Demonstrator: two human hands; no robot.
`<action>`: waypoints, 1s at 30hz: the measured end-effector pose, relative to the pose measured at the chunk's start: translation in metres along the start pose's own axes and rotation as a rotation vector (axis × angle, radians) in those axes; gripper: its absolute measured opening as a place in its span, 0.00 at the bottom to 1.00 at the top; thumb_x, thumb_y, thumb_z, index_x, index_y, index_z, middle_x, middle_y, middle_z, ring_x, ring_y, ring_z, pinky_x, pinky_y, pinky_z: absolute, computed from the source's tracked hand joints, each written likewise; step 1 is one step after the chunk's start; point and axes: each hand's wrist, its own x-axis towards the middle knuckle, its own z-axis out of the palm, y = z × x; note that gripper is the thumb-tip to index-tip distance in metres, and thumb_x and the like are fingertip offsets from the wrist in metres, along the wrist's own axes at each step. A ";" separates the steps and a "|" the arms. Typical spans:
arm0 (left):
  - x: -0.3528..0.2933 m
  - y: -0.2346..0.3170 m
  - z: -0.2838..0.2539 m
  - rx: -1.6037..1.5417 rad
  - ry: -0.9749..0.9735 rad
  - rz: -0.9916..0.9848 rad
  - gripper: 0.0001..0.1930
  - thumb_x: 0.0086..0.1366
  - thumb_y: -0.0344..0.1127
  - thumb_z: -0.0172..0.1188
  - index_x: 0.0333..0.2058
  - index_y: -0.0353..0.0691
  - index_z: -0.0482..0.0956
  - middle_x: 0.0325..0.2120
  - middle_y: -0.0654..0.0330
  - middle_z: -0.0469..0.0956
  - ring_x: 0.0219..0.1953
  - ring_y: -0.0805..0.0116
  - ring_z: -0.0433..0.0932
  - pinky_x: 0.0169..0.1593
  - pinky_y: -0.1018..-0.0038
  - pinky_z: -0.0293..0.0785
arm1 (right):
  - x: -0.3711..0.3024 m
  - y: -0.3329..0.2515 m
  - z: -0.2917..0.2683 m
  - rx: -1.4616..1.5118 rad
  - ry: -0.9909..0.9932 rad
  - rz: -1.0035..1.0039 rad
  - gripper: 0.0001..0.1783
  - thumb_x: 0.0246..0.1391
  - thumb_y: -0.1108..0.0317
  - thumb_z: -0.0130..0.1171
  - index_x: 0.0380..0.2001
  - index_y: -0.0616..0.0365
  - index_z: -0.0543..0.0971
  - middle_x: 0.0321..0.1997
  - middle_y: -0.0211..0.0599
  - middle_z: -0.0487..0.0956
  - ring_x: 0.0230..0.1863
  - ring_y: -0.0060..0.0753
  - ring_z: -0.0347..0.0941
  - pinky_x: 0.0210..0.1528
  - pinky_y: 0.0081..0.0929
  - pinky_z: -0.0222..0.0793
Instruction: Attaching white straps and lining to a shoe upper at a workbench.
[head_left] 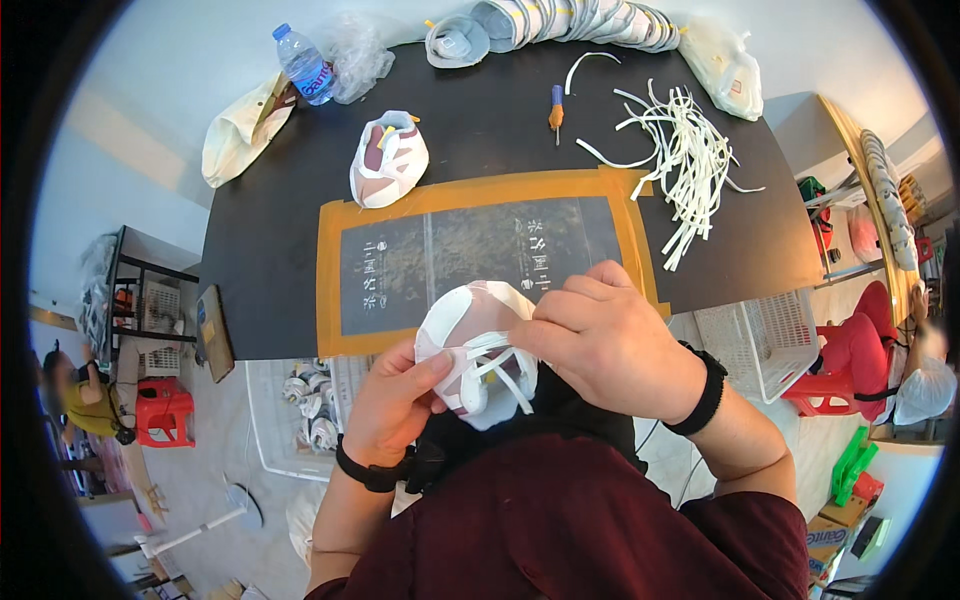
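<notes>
A small white and pinkish-brown shoe upper (pixel 455 312) is held over the near edge of the dark table. My left hand (pixel 393 398) grips its side, thumb on the outside. A white shoelace (pixel 518 382) runs through the upper, with loose lengths hanging across it. My right hand (pixel 610 345) is closed at the upper's right side, its fingertips pinched on the lace. The exact spot of the pinch is partly hidden by the fingers. Further back stands a similar shoe upper (pixel 390 165), apart from both hands.
A sheet edged with brown tape (pixel 335 270) covers the table's near middle. White laces (pixel 700 160) lie heaped at right, near an orange-and-blue-handled tool (pixel 556 112). Nested uppers (pixel 590 25) line the back; a water bottle (pixel 308 68) stands back left. Crates (pixel 755 340) flank me below.
</notes>
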 end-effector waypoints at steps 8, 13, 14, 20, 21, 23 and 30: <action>-0.002 -0.008 0.006 -0.018 0.008 -0.119 0.11 0.68 0.37 0.60 0.46 0.39 0.80 0.33 0.69 0.79 0.29 0.83 0.71 0.31 0.82 0.63 | -0.009 -0.011 -0.011 -0.093 -0.043 -0.105 0.08 0.43 0.72 0.60 0.28 0.47 0.76 0.31 0.23 0.71 0.33 0.27 0.69 0.45 0.30 0.60; 0.003 -0.013 0.009 -0.011 -0.049 -0.123 0.12 0.68 0.38 0.60 0.46 0.39 0.80 0.32 0.70 0.78 0.29 0.83 0.69 0.32 0.81 0.61 | -0.012 -0.006 0.008 0.082 -0.048 -0.109 0.08 0.45 0.73 0.60 0.30 0.47 0.77 0.33 0.24 0.72 0.37 0.30 0.70 0.48 0.32 0.60; 0.003 -0.013 0.009 -0.011 -0.073 -0.110 0.11 0.69 0.38 0.59 0.46 0.40 0.80 0.32 0.70 0.78 0.29 0.83 0.68 0.32 0.81 0.60 | -0.014 -0.004 0.011 0.079 -0.050 -0.108 0.08 0.45 0.73 0.60 0.30 0.47 0.77 0.33 0.24 0.72 0.37 0.30 0.70 0.48 0.32 0.60; -0.003 -0.015 0.006 -0.014 -0.025 -0.115 0.13 0.68 0.38 0.60 0.47 0.39 0.80 0.32 0.69 0.78 0.29 0.83 0.68 0.32 0.82 0.60 | -0.023 0.002 0.024 0.299 -0.024 0.031 0.08 0.46 0.75 0.60 0.31 0.48 0.75 0.34 0.27 0.73 0.42 0.34 0.73 0.50 0.33 0.61; -0.003 -0.016 0.004 -0.013 -0.025 -0.118 0.13 0.68 0.38 0.60 0.47 0.39 0.80 0.32 0.69 0.78 0.29 0.83 0.68 0.32 0.82 0.60 | -0.024 0.005 0.027 0.406 -0.043 0.042 0.08 0.48 0.75 0.60 0.32 0.49 0.76 0.35 0.27 0.74 0.42 0.36 0.73 0.50 0.34 0.61; -0.002 -0.018 -0.002 -0.013 -0.064 -0.107 0.14 0.67 0.38 0.60 0.47 0.38 0.80 0.32 0.69 0.78 0.29 0.83 0.68 0.31 0.82 0.61 | -0.026 0.011 0.032 0.515 -0.061 0.057 0.08 0.49 0.76 0.61 0.33 0.50 0.76 0.36 0.28 0.75 0.42 0.37 0.72 0.50 0.35 0.62; -0.003 -0.014 0.003 0.050 0.023 -0.098 0.14 0.67 0.38 0.61 0.46 0.37 0.80 0.32 0.69 0.78 0.28 0.83 0.69 0.31 0.81 0.62 | -0.038 0.024 0.048 1.444 0.099 0.317 0.03 0.66 0.68 0.54 0.39 0.55 0.74 0.41 0.23 0.70 0.42 0.16 0.64 0.45 0.20 0.62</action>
